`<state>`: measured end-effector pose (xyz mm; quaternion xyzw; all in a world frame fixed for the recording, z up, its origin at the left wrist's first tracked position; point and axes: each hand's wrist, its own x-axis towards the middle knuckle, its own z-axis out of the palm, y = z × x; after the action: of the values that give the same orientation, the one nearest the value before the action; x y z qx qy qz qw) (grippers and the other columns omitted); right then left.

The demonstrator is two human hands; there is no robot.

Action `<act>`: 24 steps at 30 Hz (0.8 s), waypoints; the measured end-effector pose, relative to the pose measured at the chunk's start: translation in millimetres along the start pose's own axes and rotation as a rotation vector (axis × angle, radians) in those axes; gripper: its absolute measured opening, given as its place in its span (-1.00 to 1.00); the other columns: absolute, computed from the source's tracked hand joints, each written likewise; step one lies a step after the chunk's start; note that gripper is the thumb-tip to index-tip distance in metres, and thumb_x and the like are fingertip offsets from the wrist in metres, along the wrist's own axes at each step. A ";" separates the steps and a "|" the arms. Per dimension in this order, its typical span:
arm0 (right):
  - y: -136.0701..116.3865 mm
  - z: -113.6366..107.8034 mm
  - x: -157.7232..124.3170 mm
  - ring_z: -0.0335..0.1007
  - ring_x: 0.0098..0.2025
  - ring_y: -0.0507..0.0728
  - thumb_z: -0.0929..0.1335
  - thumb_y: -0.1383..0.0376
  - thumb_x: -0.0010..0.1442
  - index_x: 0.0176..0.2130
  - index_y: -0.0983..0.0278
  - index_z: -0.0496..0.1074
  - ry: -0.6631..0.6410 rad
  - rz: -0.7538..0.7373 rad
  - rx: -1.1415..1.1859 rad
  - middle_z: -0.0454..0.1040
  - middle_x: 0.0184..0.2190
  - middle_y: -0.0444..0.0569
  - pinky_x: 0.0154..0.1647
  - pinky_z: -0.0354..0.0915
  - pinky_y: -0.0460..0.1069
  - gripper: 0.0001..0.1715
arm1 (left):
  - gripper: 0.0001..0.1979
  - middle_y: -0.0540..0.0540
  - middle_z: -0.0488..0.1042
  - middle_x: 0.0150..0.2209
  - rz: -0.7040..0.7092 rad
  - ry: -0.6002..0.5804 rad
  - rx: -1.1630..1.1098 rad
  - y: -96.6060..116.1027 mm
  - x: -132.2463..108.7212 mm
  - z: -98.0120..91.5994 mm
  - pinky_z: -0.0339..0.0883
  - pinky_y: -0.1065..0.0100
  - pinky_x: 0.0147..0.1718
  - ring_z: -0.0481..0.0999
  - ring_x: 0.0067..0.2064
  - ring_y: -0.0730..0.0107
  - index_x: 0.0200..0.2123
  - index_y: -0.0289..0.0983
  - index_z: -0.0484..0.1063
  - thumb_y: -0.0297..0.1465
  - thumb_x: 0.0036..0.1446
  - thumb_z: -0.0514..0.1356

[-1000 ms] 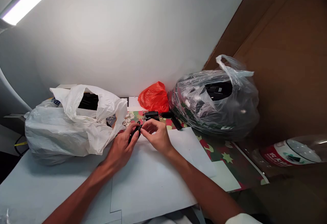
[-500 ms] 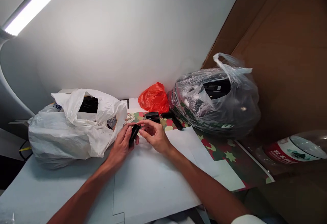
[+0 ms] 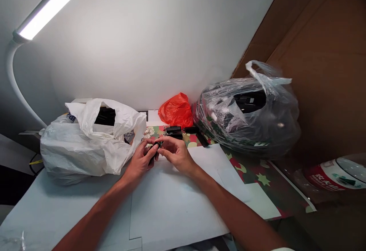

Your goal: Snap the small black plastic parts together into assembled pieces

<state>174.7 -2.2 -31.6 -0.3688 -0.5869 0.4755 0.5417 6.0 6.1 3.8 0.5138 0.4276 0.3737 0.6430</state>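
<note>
My left hand (image 3: 140,159) is closed round a small black plastic piece (image 3: 157,144), most of which the fingers cover. My right hand (image 3: 177,154) is bent in a pinch at the upper end of that piece, thumb and forefinger close together. Whether a tiny part sits between those fingertips I cannot make out. Just beyond the hands lie several black plastic pieces, among them a ribbed block (image 3: 174,130) and a long bar (image 3: 202,139). Beside them is a small heap of pale metallic bits (image 3: 149,132).
A white plastic bag (image 3: 77,152) with black items stands at the left, and a bulging clear bag (image 3: 223,110) at the right. Between them sits a red bag (image 3: 175,110). White sheets (image 3: 177,209) cover the tabletop. A lamp (image 3: 54,8) hangs upper left; a large labelled bottle (image 3: 337,174) is far right.
The black piece has turned in my left hand and shows less now. My right fingertips have moved closer over its upper end. The whole view has shifted slightly.
</note>
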 end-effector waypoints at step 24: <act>-8.4 1.9 -0.3 0.16 -0.60 -0.02 0.51 -0.05 0.20 -0.04 0.19 0.57 -0.006 0.012 0.037 0.38 -0.51 -0.22 -0.60 0.11 -0.10 -0.53 | -0.43 0.24 0.14 -0.60 0.004 -0.028 0.011 6.9 -0.8 -3.2 -0.22 0.53 -0.65 -0.03 -0.65 0.69 -0.26 -0.20 0.31 0.10 0.02 0.43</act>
<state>173.6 -5.1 -23.6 -0.3609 -0.5775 0.4908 0.5435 2.5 7.8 10.3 0.5235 0.4196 0.3654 0.6452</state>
